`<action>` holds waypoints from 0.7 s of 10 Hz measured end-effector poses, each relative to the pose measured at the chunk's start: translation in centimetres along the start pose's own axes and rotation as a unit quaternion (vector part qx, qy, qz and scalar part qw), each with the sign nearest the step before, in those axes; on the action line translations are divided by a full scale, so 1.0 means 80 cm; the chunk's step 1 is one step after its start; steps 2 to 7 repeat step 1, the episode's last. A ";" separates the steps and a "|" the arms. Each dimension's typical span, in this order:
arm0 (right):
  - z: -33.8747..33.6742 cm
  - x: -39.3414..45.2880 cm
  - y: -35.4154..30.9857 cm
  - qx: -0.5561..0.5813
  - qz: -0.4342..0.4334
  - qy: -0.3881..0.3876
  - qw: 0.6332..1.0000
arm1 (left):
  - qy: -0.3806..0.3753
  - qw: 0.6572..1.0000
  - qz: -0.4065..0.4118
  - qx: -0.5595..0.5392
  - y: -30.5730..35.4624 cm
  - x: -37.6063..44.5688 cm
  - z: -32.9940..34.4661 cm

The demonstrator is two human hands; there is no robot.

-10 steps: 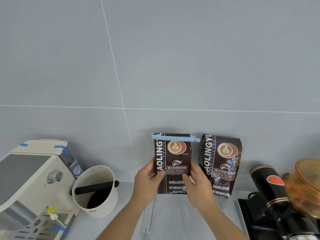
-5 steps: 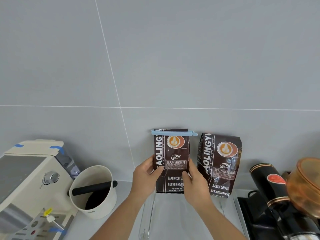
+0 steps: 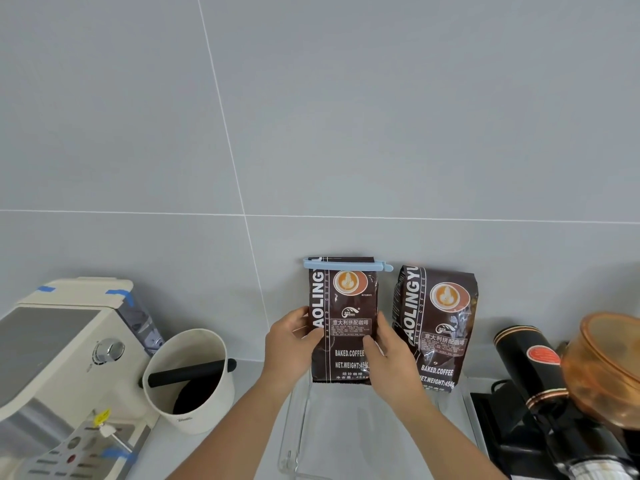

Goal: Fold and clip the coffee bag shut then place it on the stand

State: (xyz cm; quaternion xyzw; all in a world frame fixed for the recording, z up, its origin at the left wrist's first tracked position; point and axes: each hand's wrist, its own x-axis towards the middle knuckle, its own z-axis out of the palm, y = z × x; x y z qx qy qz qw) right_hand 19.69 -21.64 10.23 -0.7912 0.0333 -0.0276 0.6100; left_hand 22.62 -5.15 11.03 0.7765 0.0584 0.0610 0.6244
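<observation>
Grey wall tiles back the clear stand [image 3: 301, 427], where the clipped coffee bag [image 3: 341, 323] now sits upright, lower than a second ago; left hand [image 3: 291, 344] and right hand [image 3: 391, 362] still grip its sides, so only release remains

Illumination is bright, even and diffuse; the source lies outside the view. The grey tiled wall [image 3: 346, 116] is uniformly lit without hot spots. Soft shadows fall on it behind the espresso machine [image 3: 65, 355] and the clipped coffee bag [image 3: 343, 323]. Mild glare shows on the glossy film of the second coffee bag [image 3: 438, 327]. Wide-angle distortion bows the grout lines and stretches objects near the frame edges. The amber hopper [image 3: 606, 368] at the right edge appears soft.
</observation>
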 end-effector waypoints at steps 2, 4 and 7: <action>-0.009 -0.006 -0.019 0.051 -0.022 -0.006 0.998 | 0.002 1.000 -0.017 -0.025 0.015 -0.007 -0.006; -0.009 -0.006 -0.019 0.051 -0.022 -0.006 0.998 | 0.002 1.000 -0.017 -0.025 0.015 -0.007 -0.006; -0.009 -0.006 -0.019 0.051 -0.022 -0.006 0.998 | 0.002 1.000 -0.017 -0.025 0.015 -0.007 -0.006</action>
